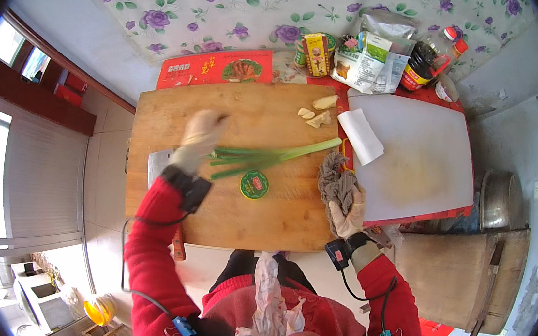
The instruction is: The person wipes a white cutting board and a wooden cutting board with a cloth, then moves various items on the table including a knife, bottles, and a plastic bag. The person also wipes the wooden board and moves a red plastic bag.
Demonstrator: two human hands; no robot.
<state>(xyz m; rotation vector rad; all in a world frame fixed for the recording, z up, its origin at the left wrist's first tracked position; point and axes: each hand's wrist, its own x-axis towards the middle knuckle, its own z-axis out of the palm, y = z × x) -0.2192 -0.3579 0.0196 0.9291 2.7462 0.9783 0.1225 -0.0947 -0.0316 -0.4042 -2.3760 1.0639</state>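
My right hand (pixel 349 212), in a pale glove, grips a crumpled grey-brown cloth (pixel 339 180) at the right edge of a wooden cutting board (pixel 263 226). Blurred by motion, my gloved left hand (pixel 204 129) is over the board's left part; whether its fingers are closed is unclear. Green onions (pixel 295 151) lie across the middle, leaves towards my left hand. Just below them sits a round green tin or lid (pixel 254 184). Partly hidden under my left forearm is a cleaver, its blade (pixel 157 163) on the board and its wooden handle (pixel 179 248) past the front edge.
Ginger (pixel 325 102) and garlic cloves (pixel 306 113) lie at the board's back right. A white roll (pixel 361 136) rests against a white cutting board (pixel 428 150). Behind stand a yellow box (pixel 316 55), food pouches (pixel 363 62), a dark sauce bottle (pixel 423 61) and a small bowl (pixel 447 90).
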